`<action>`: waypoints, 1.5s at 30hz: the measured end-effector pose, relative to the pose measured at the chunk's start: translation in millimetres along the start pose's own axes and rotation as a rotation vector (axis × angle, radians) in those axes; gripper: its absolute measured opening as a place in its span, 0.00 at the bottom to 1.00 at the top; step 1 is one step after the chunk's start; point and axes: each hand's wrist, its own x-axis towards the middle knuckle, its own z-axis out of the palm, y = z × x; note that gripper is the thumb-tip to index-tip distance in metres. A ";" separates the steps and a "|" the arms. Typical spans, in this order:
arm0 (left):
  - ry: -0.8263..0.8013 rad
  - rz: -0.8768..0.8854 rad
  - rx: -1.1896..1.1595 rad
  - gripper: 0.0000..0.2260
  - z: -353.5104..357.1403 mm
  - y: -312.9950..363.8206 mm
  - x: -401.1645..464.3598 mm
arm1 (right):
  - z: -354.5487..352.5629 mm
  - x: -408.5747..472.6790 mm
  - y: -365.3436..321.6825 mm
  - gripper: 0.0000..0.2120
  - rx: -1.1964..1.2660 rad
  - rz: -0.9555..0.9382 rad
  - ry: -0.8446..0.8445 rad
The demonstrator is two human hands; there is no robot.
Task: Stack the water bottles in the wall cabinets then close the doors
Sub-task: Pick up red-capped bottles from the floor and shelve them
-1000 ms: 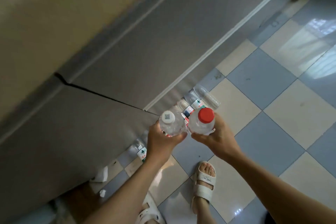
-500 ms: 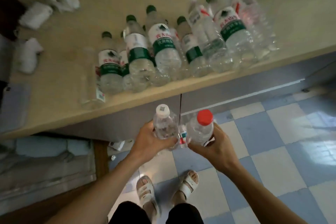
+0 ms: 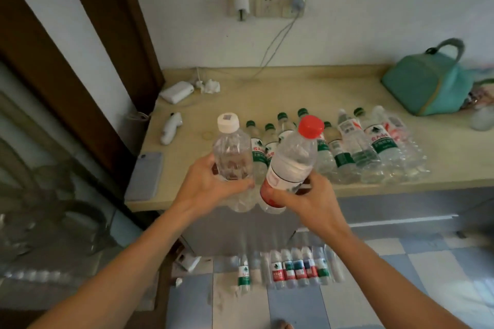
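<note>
Left hand (image 3: 213, 184) is wrapped round the lower body of a clear white-capped bottle (image 3: 232, 152), fingers curled at its base, thumb on the near side. A square printed code is seen on the white cap; it cannot be read. Right hand (image 3: 304, 195) is curled round the bottom of a red-capped bottle (image 3: 294, 160), held just right of the white-capped one, the two bottles almost touching. A white label with a red band is carried by the red-capped bottle; the print is too blurred to read. Both bottles are held upright, tilted slightly, above the front edge of the beige counter (image 3: 441, 168).

On the counter, behind the held bottles, a row of green-capped bottles (image 3: 344, 147) is laid, most with green-and-white labels bearing a tree-like mark; red script is seen on a couple at the right end of the row. Characters on the labels cannot be made out. A teal bag (image 3: 427, 85) is set at the counter's far right. At the counter's left edge a phone (image 3: 145, 176) is laid flat; a white power bank (image 3: 176, 91) and crumpled tissue (image 3: 211, 86) are placed toward the back left. On the wall above the counter a socket strip (image 3: 267, 4) with a plugged charger is mounted.

On the tiled floor below the counter, more bottles (image 3: 296, 268) are lined against the grey cabinet front (image 3: 401, 205), with green, red and blue labels, unreadable.
</note>
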 end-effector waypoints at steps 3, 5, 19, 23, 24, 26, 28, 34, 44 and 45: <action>0.079 0.077 -0.009 0.20 -34.7 29.5 12.3 | 4.1 19.4 -46.3 0.23 -0.011 -0.088 0.023; 0.111 0.163 0.015 0.20 -54.3 56.3 22.0 | 0.2 33.3 -78.6 0.23 -0.005 -0.147 0.037; 0.465 0.616 0.034 0.14 -142.7 317.0 112.6 | -106.1 148.9 -326.6 0.23 0.179 -0.609 0.064; 0.568 0.662 -0.008 0.16 -157.8 373.2 138.2 | -131.5 181.2 -388.2 0.25 0.240 -0.689 0.073; 0.579 0.665 -0.008 0.18 -160.9 384.5 145.8 | -137.5 189.3 -401.6 0.25 0.248 -0.705 0.076; 0.599 0.669 -0.004 0.20 -167.2 404.2 160.9 | -147.3 205.0 -426.7 0.23 0.242 -0.727 0.091; 0.625 0.676 -0.006 0.23 -176.2 423.2 176.8 | -155.5 222.4 -449.7 0.22 0.231 -0.735 0.121; 0.670 0.697 -0.010 0.31 -213.7 476.3 232.5 | -166.2 275.4 -500.0 0.17 0.225 -0.752 0.192; 0.624 0.619 0.249 0.36 -240.9 492.2 315.7 | -144.1 353.2 -519.4 0.22 0.057 -0.606 0.269; 0.628 0.624 0.254 0.35 -241.6 488.4 322.3 | -142.8 358.5 -519.9 0.23 0.038 -0.600 0.275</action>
